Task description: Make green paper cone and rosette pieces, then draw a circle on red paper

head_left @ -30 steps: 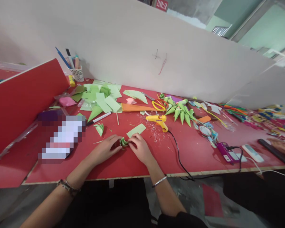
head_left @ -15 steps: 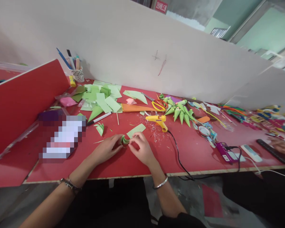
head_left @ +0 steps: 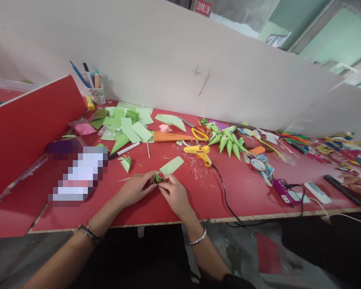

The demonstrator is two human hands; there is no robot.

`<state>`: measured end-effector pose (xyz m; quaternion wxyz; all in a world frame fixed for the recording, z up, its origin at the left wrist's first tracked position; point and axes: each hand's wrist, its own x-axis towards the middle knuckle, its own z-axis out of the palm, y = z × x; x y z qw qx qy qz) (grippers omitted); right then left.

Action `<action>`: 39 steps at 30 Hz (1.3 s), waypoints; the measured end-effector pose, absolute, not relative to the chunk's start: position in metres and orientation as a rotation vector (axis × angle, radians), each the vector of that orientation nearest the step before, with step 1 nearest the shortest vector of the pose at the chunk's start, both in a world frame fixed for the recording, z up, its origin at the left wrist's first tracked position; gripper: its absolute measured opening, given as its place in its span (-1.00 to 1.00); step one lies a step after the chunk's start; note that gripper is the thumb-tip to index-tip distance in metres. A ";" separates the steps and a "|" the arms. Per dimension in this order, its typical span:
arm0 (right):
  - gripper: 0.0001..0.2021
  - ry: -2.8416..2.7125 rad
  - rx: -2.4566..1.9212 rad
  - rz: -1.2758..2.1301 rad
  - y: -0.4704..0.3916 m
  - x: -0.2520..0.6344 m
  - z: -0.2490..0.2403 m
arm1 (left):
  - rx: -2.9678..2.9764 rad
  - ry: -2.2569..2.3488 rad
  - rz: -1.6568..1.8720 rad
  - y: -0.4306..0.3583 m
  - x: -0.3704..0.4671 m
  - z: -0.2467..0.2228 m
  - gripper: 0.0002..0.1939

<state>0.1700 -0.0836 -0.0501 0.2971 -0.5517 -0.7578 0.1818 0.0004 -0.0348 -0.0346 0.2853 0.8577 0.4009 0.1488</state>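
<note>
A small curled piece of green paper (head_left: 158,178) is held between my two hands, just above the red table. My left hand (head_left: 138,187) pinches it from the left with thumb and fingers. From the right, the fingertips of my right hand (head_left: 175,194) close on its near edge. Beyond my hands lies a flat light-green paper strip (head_left: 172,165). A cut green paper piece with pointed strips (head_left: 125,163) rests to the left. The yellow glue gun (head_left: 198,152) lies to the right, among white scraps.
Loose green papers (head_left: 132,127), yellow-handled scissors (head_left: 200,133) and green paper cones (head_left: 228,142) lie along the back. A pixelated, phone-like slab (head_left: 81,172) is at left. A black cord (head_left: 225,192) runs over the front edge (head_left: 198,222). Another person's hand (head_left: 356,184) rests at far right.
My right hand's fingers have come down and inward onto the curled green paper. My left hand stays on it, almost unmoved.
</note>
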 end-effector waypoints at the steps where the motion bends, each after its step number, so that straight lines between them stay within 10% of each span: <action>1: -0.82 -2.000 -1.463 0.493 -0.083 0.170 -0.050 | 2.297 1.072 0.399 -0.035 0.000 -0.035 -0.66; 39: -0.92 -1.801 -1.501 0.594 -0.087 0.173 -0.052 | 2.298 1.149 0.422 -0.034 0.003 -0.035 -0.85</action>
